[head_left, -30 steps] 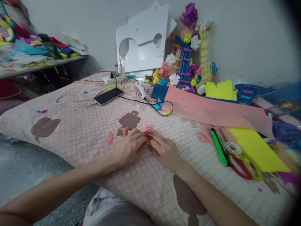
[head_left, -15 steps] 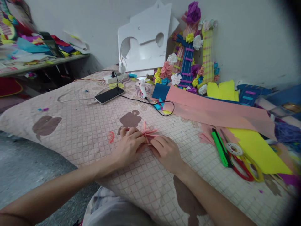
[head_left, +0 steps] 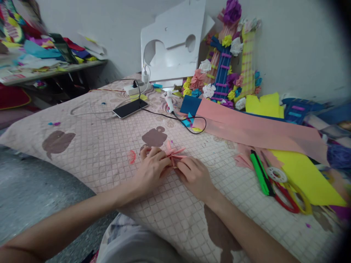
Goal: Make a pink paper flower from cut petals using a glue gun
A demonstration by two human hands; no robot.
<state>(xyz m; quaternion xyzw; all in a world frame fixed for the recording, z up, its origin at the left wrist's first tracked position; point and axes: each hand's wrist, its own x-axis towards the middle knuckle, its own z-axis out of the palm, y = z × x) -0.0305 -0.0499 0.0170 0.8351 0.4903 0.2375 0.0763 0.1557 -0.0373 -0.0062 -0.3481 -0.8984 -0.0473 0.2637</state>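
A small pink folded-paper flower (head_left: 173,153) with narrow pleated points stands out between my hands, just above the tablecloth. My left hand (head_left: 153,164) is closed on its left side, fingers bent and knuckles up. From the right, my right hand (head_left: 194,175) pinches the lower edge of the same paper flower. Both sets of fingertips meet near its base and partly hide it.
Right of my hands lie a green box cutter (head_left: 260,173), scissors (head_left: 287,197), a white tape roll (head_left: 276,174) and yellow paper (head_left: 307,179). Behind are a pink paper strip (head_left: 255,128), a glue gun (head_left: 170,101) with its black cord, and a phone (head_left: 130,108).
The view has shifted slightly, so the table's things appear a little farther right. My hands keep nearly the same hold on the pink paper flower.
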